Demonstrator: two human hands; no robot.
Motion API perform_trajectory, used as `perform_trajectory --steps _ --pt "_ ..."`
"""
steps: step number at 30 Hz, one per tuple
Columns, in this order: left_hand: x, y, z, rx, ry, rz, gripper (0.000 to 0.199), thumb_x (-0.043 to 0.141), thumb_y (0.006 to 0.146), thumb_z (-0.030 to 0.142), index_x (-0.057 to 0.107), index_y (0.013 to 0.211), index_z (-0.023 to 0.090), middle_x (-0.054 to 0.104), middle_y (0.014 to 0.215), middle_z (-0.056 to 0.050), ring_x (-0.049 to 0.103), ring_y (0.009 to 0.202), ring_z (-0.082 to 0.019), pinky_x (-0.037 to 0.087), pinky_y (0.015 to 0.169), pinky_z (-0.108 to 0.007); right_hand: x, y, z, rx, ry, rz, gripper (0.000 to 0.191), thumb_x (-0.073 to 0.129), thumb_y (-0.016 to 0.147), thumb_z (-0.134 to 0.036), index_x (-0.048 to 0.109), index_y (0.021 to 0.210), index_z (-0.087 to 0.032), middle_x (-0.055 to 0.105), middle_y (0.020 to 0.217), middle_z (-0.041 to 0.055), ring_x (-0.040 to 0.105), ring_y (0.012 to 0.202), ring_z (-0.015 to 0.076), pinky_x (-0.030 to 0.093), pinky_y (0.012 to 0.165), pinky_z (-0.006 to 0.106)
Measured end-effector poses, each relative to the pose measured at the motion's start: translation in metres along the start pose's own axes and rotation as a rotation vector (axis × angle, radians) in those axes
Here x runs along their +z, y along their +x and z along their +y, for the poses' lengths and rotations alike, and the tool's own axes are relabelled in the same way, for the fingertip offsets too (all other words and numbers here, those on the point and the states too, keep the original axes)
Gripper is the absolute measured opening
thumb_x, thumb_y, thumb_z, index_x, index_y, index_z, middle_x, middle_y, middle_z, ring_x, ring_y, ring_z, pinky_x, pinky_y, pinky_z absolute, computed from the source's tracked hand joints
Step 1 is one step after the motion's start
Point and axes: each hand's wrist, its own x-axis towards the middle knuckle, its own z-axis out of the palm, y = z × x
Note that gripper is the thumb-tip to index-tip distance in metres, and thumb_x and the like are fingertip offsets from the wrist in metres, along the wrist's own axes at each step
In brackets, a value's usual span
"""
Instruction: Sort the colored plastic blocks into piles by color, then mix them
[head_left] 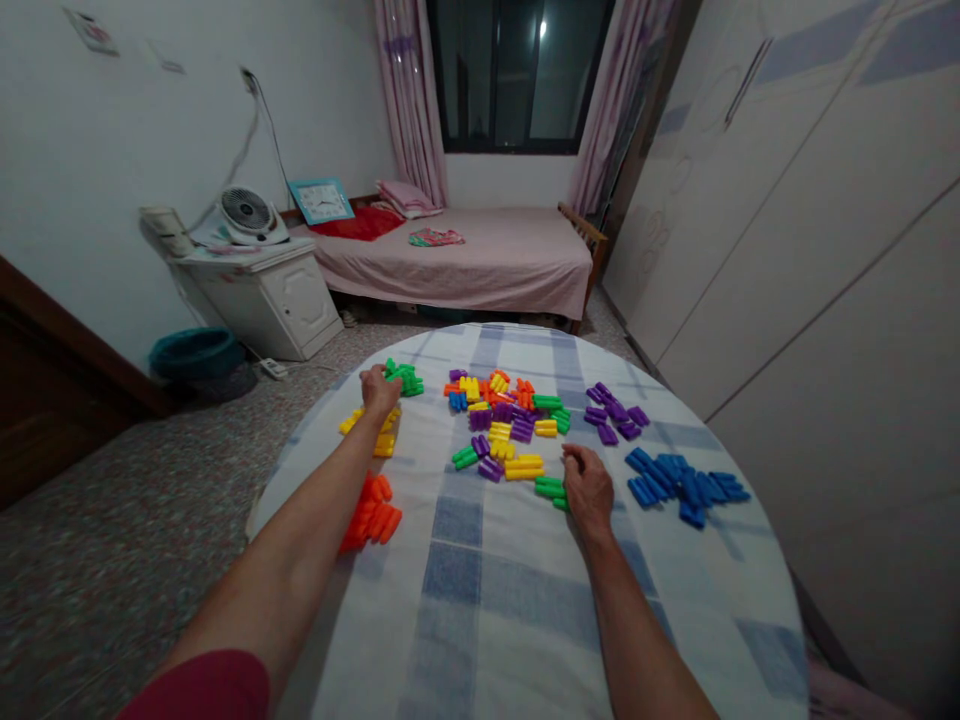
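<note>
At the far left of the table, my left hand reaches the pile of green plastic blocks, its bent fingers closed at a green block on the pile's edge. My right hand rests low right of centre, fingers curled against green blocks; it partly covers them. A mixed heap of purple, yellow, orange, blue and green blocks lies between the hands. Yellow blocks and orange blocks sit beside my left forearm, which hides part of both. Purple blocks and blue blocks form piles on the right.
The oval table has a checked blue-and-white cloth. Behind it stands a bed with a pink sheet. A white cabinet carrying a fan and a teal bin are left; a wardrobe lines the right.
</note>
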Motion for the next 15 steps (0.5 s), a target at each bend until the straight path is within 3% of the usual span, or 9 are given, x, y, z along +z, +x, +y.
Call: perform_trajectory --steps 4,8,11,15 --pt "-0.002 -0.038 0.01 0.189 0.018 -0.051 0.039 0.058 0.081 0.019 0.056 0.118 0.008 0.052 0.124 -0.015 0.051 0.114 -0.026 0.037 0.1 -0.039 0.001 0.0 0.001 -0.014 0.009 0.006 0.039 0.037 0.08 -0.033 0.069 0.096 -0.017 0.069 0.1 0.0098 0.06 0.094 0.0232 0.043 0.087 0.037" --pt "0.001 -0.094 0.016 0.396 0.047 -0.365 0.026 0.064 0.078 0.027 0.066 0.103 0.019 0.062 0.105 -0.007 0.06 0.087 -0.018 0.047 0.084 -0.032 0.002 0.001 0.001 -0.014 0.005 0.007 0.038 0.038 0.08 -0.032 0.069 0.095 -0.017 0.069 0.1 0.0094 0.06 0.093 0.0228 0.043 0.086 0.037" --pt "0.002 -0.127 0.018 0.521 0.176 -0.553 0.03 0.067 0.075 0.033 0.067 0.103 0.02 0.062 0.101 -0.007 0.06 0.093 -0.021 0.047 0.082 -0.032 0.002 0.0 0.0 -0.007 0.007 0.008 0.037 0.038 0.079 -0.031 0.069 0.095 -0.018 0.069 0.098 0.0087 0.061 0.092 0.0227 0.044 0.085 0.036" --pt "0.004 -0.146 0.023 0.543 0.34 -0.552 0.028 0.066 0.076 0.035 0.067 0.1 0.02 0.061 0.101 -0.008 0.059 0.098 -0.022 0.046 0.082 -0.03 0.001 0.0 -0.001 -0.01 0.011 0.011 0.037 0.038 0.08 -0.029 0.069 0.095 -0.018 0.069 0.099 0.0083 0.061 0.093 0.0226 0.044 0.085 0.036"
